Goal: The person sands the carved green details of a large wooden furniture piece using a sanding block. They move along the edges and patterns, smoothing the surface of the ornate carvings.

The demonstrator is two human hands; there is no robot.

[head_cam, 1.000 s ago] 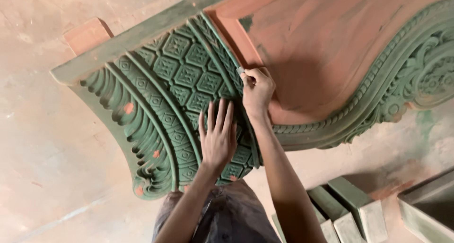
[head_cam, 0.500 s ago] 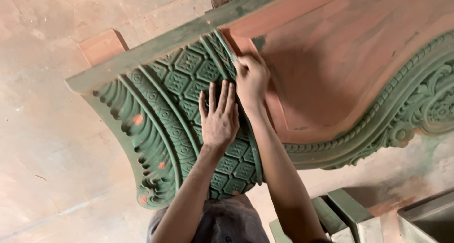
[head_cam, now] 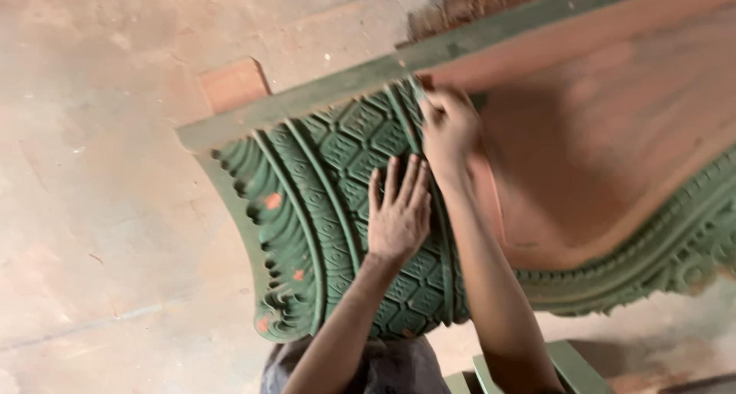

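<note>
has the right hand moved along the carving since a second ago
Yes. The right hand has slid up the green carved panel toward the straight top rail, while the left hand stays flat.

One head-worn view — looking steeply down, close over the carved green panel (head_cam: 330, 202) and floor (head_cam: 100, 210).

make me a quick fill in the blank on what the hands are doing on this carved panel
1. The left hand lies flat, fingers spread, on the ____ painted carved panel.
2. The right hand is pressed near the panel's top, just below the long green ____.
3. Right of the carving lies a smooth, uncarved surface coloured ____.
4. Small spots on the carving where the paint is missing show ____.

Missing words: green; rail; reddish-orange; orange
</note>
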